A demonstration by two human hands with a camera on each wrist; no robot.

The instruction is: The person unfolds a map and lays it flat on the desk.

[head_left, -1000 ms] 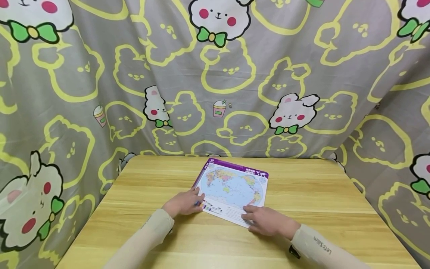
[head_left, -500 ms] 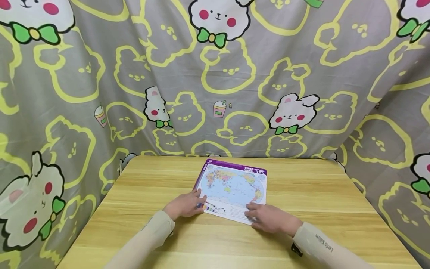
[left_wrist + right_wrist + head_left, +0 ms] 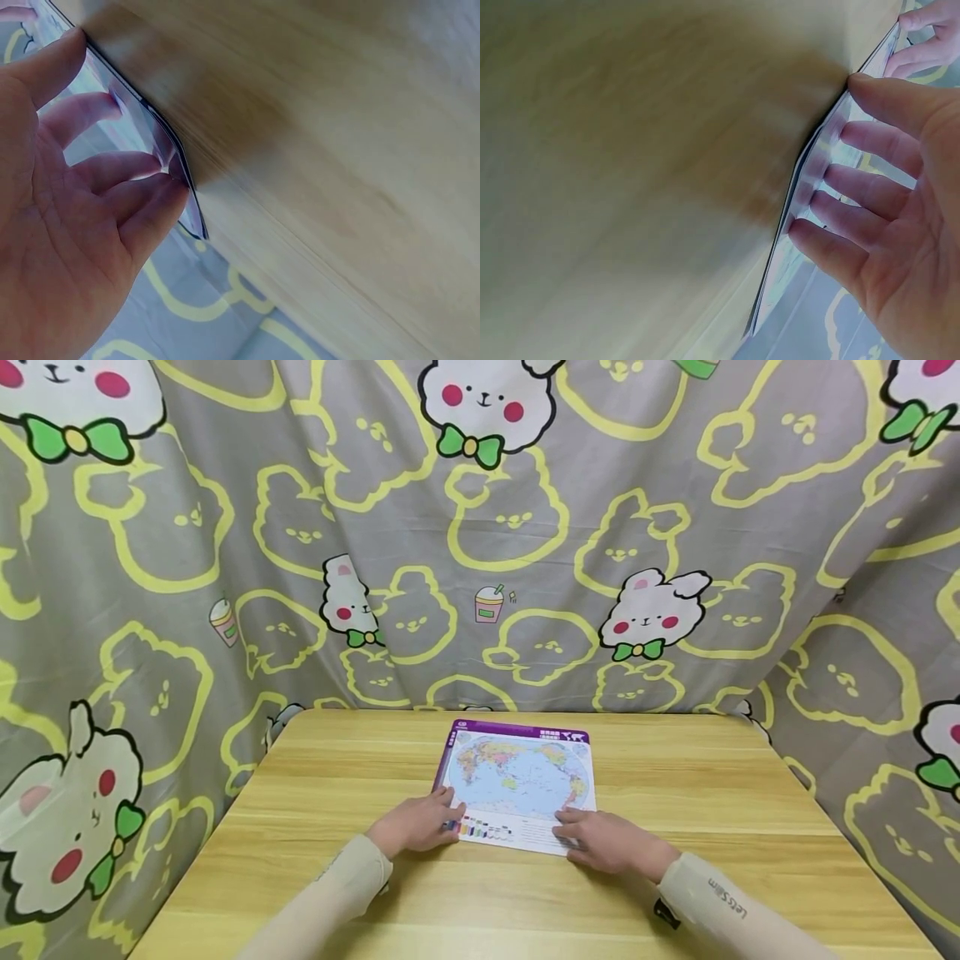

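Observation:
A world map sheet (image 3: 517,781) with a purple top border lies on the wooden table (image 3: 697,793) in the head view. My left hand (image 3: 420,822) rests at its lower left corner; in the left wrist view the fingertips (image 3: 176,184) touch the glossy surface and the thumb lies at the near edge. On the lower right corner lies my right hand (image 3: 611,841), fingers spread and slightly bent. The right wrist view shows these fingertips on the map (image 3: 780,262), the thumb at its edge. That edge looks layered and bends a little off the tabletop.
A grey curtain (image 3: 420,535) with rabbit and yellow outline patterns hangs behind the table and along both sides. The table's far edge meets it just beyond the map.
The map has turned slightly counter-clockwise, so its bottom edge lies closer to level. Both hands have shifted a little to the right, staying on its corners.

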